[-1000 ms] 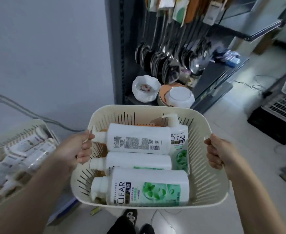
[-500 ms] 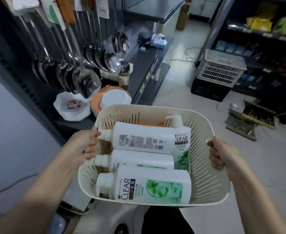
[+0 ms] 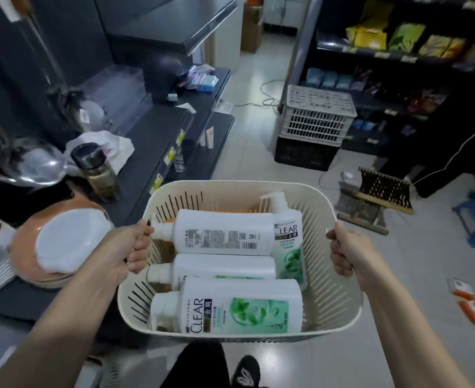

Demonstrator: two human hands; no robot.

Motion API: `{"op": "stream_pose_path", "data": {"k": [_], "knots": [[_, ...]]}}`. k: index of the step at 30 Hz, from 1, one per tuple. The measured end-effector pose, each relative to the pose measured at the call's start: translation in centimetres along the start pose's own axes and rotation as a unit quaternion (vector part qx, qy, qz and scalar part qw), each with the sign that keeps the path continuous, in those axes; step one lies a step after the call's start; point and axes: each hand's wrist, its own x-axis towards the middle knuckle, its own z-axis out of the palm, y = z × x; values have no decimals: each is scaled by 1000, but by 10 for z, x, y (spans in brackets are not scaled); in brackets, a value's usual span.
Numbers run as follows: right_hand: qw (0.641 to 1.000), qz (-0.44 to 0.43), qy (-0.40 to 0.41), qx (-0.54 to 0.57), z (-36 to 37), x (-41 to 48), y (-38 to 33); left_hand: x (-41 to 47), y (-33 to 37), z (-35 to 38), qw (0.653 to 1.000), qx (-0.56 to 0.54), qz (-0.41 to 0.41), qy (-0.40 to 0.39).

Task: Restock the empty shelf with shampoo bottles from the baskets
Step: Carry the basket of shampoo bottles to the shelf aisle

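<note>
— Above the aisle floor (image 3: pixel 253 163), item one?
— Cream basket (image 3: pixel 332 298), held level; four shampoo bottles (image 3: pixel 239 305) lay inside it.
— Grips?
— Left grip (image 3: pixel 124 247) and right grip (image 3: pixel 348 250) each curled round a rim handle.
— Step?
— Transport, I judged; next it needed setting down by the dark shelf (image 3: pixel 152 141).

Basket (image 3: pixel 339 278) of shampoo bottles (image 3: pixel 230 306) held in both hands in a shop aisle.
The left hand (image 3: pixel 124 247) grips the basket's left rim, the right hand (image 3: pixel 345 250) its right rim. Three white bottles lie crosswise with their caps at the left wall. A pump bottle (image 3: pixel 288 242) lies lengthwise beside their bases, pump toward the far wall. A dark shelf (image 3: pixel 158 135) runs along the left, and a white crate (image 3: pixel 314 113) stands ahead.
</note>
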Motion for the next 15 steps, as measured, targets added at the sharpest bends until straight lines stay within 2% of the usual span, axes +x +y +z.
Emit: {"op": "stream_pose_path", "data": {"k": [8, 15], "knots": [[1000, 10, 23, 9, -36, 111, -66, 92, 63, 105, 1000, 19, -15, -10], [998, 26, 54, 7, -49, 239, -125, 212, 123, 189, 997, 49, -15, -49]]}}
